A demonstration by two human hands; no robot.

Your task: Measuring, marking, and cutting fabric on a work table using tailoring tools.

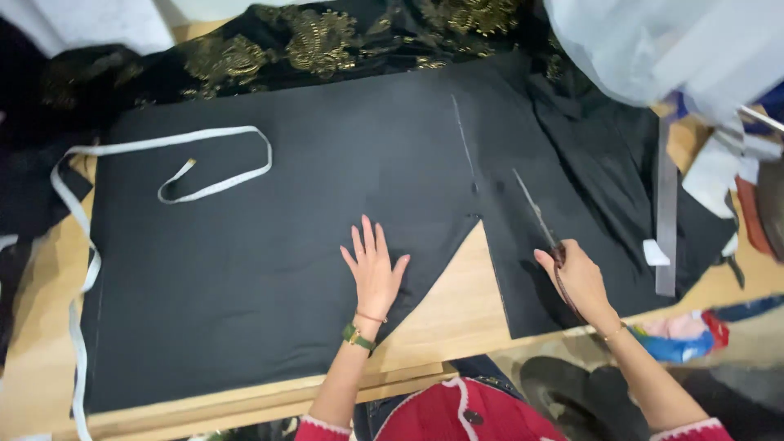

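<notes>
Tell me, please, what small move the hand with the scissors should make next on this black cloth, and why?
Probably bring the scissors to the tip of the wedge-shaped gap and line them up with the chalk line. The right hand holds them flat on the black cloth, off to the right of that line, while the left hand presses the cloth flat beside the gap.

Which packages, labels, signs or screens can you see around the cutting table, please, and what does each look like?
Crumpled packet: off the table's right front edge, beyond the right hand; blue, red and pale pink.
Small white tag: on the black fabric beside the metal ruler; roughly rectangular.
No signs or screens visible.
</notes>
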